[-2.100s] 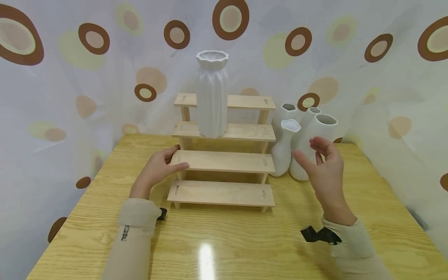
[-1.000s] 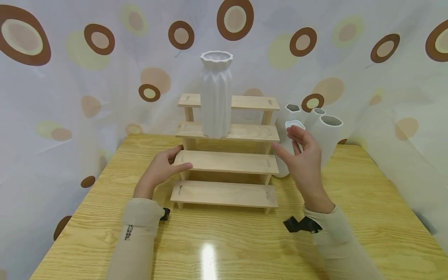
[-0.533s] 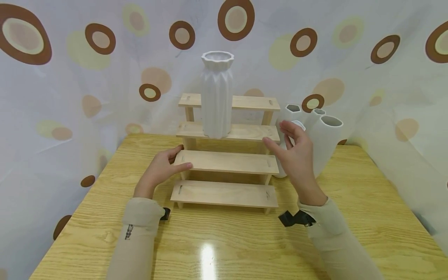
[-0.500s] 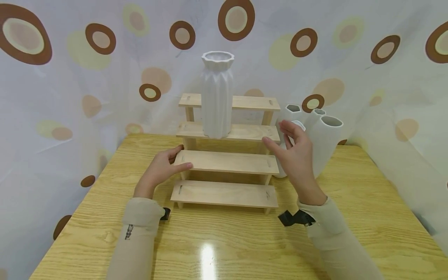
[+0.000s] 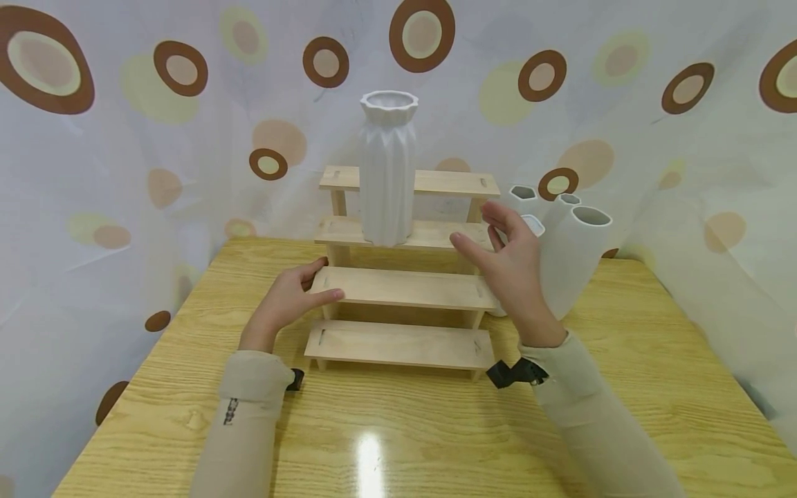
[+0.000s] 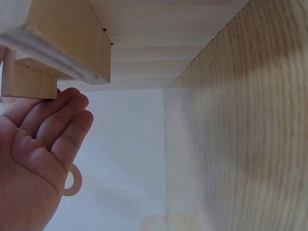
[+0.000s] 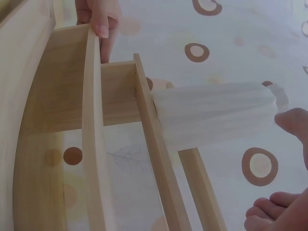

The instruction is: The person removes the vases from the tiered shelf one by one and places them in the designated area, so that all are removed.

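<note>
A four-tier wooden step shelf (image 5: 405, 287) stands on the table. My left hand (image 5: 283, 304) holds the left end of its second tier from the bottom, thumb over the board; in the left wrist view its fingers (image 6: 57, 120) lie against the wood. On the third tier a tall white pleated vase (image 5: 388, 180) stands upright, left of the middle. My right hand (image 5: 513, 270) is in the air at the shelf's right end, thumb and fingers apart, holding nothing. In the right wrist view the vase (image 7: 216, 113) shows just beyond the right thumb.
Several more white vases (image 5: 573, 266) stand close together on the table (image 5: 386, 422), right of the shelf and partly behind my right hand. A spotted cloth backdrop (image 5: 187, 138) rises behind and at both sides of the table.
My right hand has moved left, from in front of the vase group to the shelf's right end. My left hand keeps its place on the shelf; the pleated vase has not moved on it.
</note>
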A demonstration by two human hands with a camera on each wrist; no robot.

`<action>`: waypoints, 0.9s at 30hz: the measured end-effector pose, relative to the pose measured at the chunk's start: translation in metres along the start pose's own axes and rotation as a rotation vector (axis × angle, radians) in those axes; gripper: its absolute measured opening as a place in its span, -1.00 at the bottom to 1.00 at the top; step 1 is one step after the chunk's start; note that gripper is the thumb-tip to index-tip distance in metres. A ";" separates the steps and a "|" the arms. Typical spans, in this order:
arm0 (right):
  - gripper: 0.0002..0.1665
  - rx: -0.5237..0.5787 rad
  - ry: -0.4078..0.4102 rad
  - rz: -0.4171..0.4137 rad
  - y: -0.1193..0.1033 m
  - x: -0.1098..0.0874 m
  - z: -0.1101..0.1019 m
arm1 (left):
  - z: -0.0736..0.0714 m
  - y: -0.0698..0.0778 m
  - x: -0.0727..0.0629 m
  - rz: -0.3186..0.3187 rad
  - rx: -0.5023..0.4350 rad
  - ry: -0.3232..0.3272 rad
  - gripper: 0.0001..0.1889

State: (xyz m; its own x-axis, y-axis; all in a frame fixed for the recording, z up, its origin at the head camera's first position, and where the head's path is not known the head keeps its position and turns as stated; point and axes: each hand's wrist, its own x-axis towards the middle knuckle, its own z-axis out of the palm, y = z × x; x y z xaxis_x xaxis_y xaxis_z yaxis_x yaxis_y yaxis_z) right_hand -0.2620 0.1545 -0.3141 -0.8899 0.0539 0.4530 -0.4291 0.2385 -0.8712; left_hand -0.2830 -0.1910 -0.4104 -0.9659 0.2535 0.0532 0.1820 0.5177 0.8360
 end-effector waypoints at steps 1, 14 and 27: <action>-0.18 -0.002 -0.003 -0.004 0.000 0.001 0.001 | 0.000 0.000 0.000 0.001 -0.001 0.000 0.04; -0.16 0.043 -0.034 -0.048 0.007 0.015 0.013 | -0.001 0.002 -0.001 0.006 -0.007 -0.001 0.04; -0.10 0.044 -0.072 -0.054 0.015 0.029 0.027 | -0.001 0.002 -0.001 0.012 -0.009 -0.001 0.05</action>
State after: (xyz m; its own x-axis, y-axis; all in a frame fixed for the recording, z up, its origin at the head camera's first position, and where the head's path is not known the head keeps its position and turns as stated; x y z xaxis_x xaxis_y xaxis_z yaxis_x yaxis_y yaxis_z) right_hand -0.2985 0.1334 -0.3195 -0.8733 -0.0280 0.4863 -0.4819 0.1960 -0.8540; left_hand -0.2814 -0.1909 -0.4080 -0.9636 0.2600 0.0626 0.1915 0.5073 0.8402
